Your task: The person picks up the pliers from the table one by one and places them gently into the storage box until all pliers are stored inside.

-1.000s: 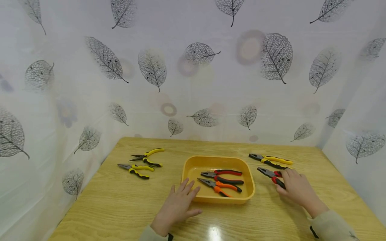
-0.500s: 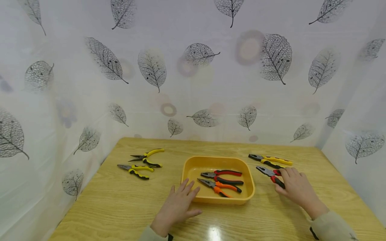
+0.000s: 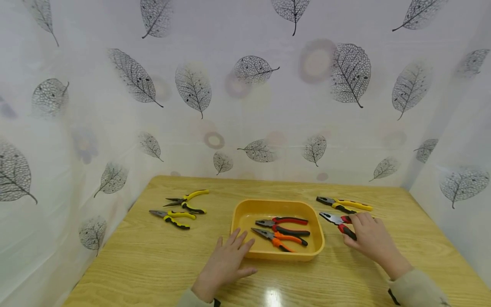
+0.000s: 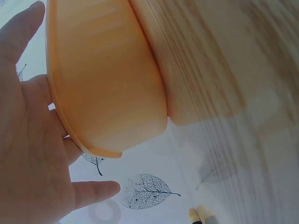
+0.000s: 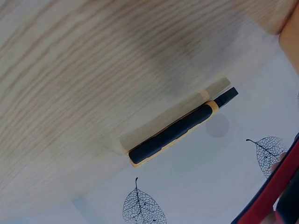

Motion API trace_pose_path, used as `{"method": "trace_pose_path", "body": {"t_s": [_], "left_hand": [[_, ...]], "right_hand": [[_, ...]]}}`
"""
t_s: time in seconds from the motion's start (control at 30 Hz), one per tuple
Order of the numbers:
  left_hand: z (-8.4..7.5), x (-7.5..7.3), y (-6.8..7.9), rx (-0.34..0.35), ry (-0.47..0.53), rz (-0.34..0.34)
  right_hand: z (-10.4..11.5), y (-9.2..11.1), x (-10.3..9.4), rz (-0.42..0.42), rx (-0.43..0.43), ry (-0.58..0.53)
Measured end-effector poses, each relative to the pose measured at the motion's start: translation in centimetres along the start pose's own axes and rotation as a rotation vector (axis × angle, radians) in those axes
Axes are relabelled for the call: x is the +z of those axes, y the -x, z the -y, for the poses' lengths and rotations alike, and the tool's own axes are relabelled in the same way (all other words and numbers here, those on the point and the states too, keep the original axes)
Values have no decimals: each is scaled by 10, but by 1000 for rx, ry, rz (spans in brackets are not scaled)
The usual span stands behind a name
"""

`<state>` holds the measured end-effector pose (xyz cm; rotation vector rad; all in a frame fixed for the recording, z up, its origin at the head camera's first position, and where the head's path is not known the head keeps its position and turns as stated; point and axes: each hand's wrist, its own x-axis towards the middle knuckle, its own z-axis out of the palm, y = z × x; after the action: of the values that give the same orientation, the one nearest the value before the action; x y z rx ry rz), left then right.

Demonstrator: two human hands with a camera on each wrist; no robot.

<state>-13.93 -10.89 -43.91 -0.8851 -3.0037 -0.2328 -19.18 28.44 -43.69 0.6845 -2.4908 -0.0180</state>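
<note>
1. Held pliers (image 3: 337, 220), red and black, at the right of the scene. The long axis runs roughly left to right, with the metal nose pointing left and slightly far; the handles stand parted.
2. Right hand (image 3: 372, 241). Its fingers curl about the handles and cover their ends, the thumb on the near side, so that the pliers project leftward from the grip. Clearance above the table (image 3: 153, 264) cannot be told.
3. Tray (image 3: 280, 256), yellow-orange, left of the held pliers. Key relation: the nose faces the tray's right rim and appears just beside it in the head view; contact is unclear. The right hand commands the pliers.
4. Left hand (image 3: 228, 260), at the tray's near-left corner. Its fingers are straight and spread, seemingly touching the rim, and grasp nothing.
5. Tray contents: red pliers (image 3: 275, 221) and, on their near side, orange pliers (image 3: 276, 235), noses leftward.
6. Surroundings: yellow pliers (image 3: 336, 202) lie on the far side of the held pair; two yellow-and-black pliers (image 3: 186, 198) (image 3: 171, 213) lie well left of the tray.
</note>
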Motion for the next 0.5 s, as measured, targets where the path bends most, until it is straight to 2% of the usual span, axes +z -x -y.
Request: {"method": "trace_pose_path", "body": {"t_s": [0.17,0.5], "left_hand": [[0,0,1,-3,-4,3],[-1,-1,1,1,-6,9]], "right_hand": [[7,-4,2,-31,-28,-16],[23,-12,-1,-22,-60,-4]]}}
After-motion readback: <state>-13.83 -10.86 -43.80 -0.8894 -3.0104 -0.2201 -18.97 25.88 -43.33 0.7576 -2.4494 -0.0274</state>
